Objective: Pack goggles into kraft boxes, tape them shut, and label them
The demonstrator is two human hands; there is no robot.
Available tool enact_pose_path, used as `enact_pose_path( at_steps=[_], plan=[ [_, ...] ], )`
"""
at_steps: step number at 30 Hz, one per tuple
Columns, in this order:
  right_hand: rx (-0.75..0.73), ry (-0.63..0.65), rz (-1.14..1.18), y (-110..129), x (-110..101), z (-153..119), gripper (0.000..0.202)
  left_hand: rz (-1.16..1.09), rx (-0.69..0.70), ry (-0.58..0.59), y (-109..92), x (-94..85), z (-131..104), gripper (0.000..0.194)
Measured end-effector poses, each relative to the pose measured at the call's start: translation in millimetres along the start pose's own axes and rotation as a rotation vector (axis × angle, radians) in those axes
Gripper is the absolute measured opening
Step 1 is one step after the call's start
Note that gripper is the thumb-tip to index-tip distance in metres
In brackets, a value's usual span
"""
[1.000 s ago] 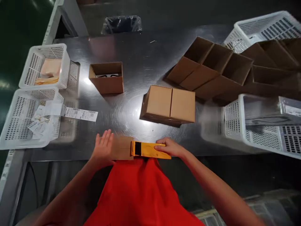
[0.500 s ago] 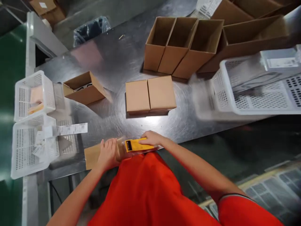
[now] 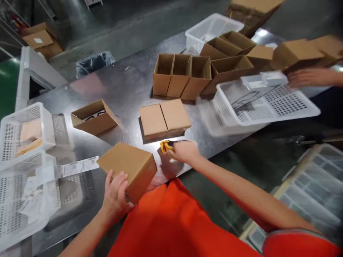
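My left hand [image 3: 116,194] grips the near left side of a closed cardboard box [image 3: 131,162], which is tilted at the table's front edge against my red clothing. A yellow tape dispenser [image 3: 165,146] is in my right hand [image 3: 185,151], just right of that box; my fingers partly hide it. Beyond my hands, two closed cardboard boxes [image 3: 164,119] sit side by side on the metal table [image 3: 128,96]. An open box [image 3: 96,123] with a white and black item inside stands at the left.
White baskets [image 3: 49,128] with papers stand at the left, a printed label strip [image 3: 80,167] reaching out. Several open boxes [image 3: 182,76] line the back. Right of them is a white basket [image 3: 268,121] holding clear packages. Another person's hand [image 3: 308,77] is at far right.
The box under my left hand has been lifted and turned, showing its broad top. My right hand has drawn the tape dispenser away to the right and turned it. The view has shifted, revealing another person's hand.
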State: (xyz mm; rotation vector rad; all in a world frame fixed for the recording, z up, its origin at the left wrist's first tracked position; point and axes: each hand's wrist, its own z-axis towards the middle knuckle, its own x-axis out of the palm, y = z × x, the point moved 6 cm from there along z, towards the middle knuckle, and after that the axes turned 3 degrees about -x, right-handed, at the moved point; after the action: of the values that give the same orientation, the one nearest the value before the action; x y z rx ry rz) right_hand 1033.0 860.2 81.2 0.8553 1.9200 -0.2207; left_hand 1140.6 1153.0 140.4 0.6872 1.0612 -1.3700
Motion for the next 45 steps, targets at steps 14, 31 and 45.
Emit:
enact_pose_path(
  at_steps=[14, 31, 45],
  plan=[
    [0.358, -0.244, 0.707, -100, 96, -92, 0.057, -0.356, -1.308, 0.478, 140, 157.7, 38, 0.079],
    [0.357, -0.403, 1.155, -78, 84, -80, 0.044, 0.381, -0.818, 0.677, 272, 45.3, 153, 0.025],
    [-0.136, 0.027, 1.262, 57, 106, -40, 0.047, -0.233, -0.506, 0.727, -10, 46.8, -93, 0.04]
  ],
)
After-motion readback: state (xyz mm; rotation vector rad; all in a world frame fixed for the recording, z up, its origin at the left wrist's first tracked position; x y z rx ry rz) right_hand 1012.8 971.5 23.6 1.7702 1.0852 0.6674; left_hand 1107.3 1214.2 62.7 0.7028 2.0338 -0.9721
